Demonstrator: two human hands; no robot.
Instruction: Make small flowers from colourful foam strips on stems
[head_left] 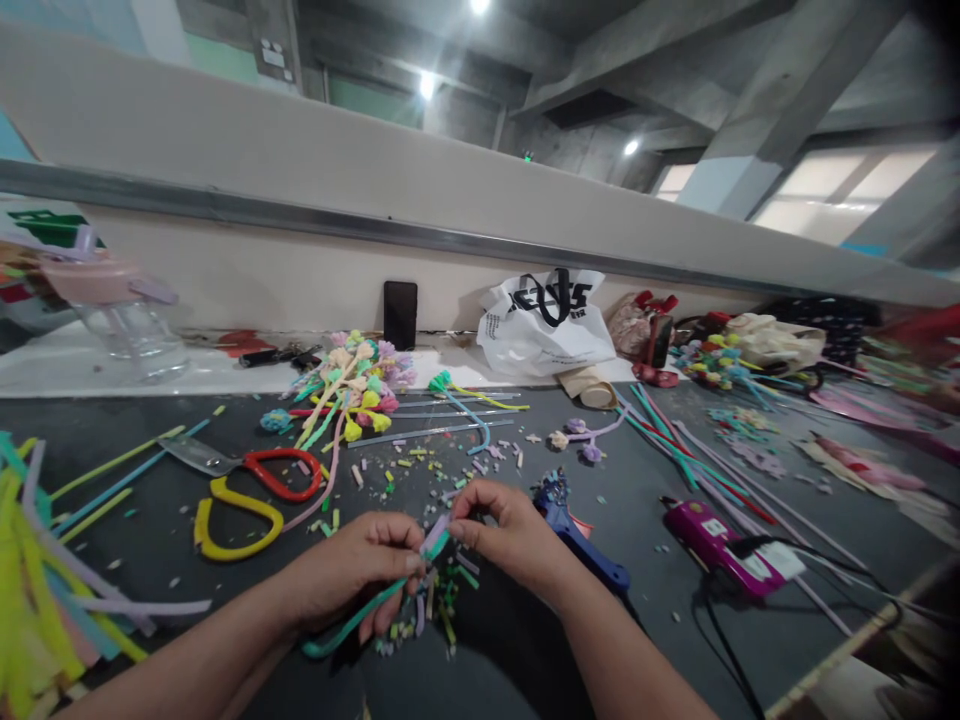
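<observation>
My left hand [375, 560] is closed on a green fuzzy pipe cleaner [367, 612], which trails down toward the table's near side. At its upper end is a short lilac piece [436, 533], pinched between the fingertips of my right hand [499, 525]. Whether the lilac piece is joined to the green stem is hard to tell. Small cut bits [448, 605] of pipe cleaner lie below my hands. To the left rest scissors [281, 474] with one red and one yellow handle. A blue glue gun [581, 545] lies just right of my right hand.
Pipe-cleaner flowers [360, 380] are heaped at the back, near an upright phone [400, 314] and a white bag [544, 330]. Loose strips [34, 590] fill the left edge. A purple power strip [724, 550] with cables lies right. A clear jug [120, 320] stands far left.
</observation>
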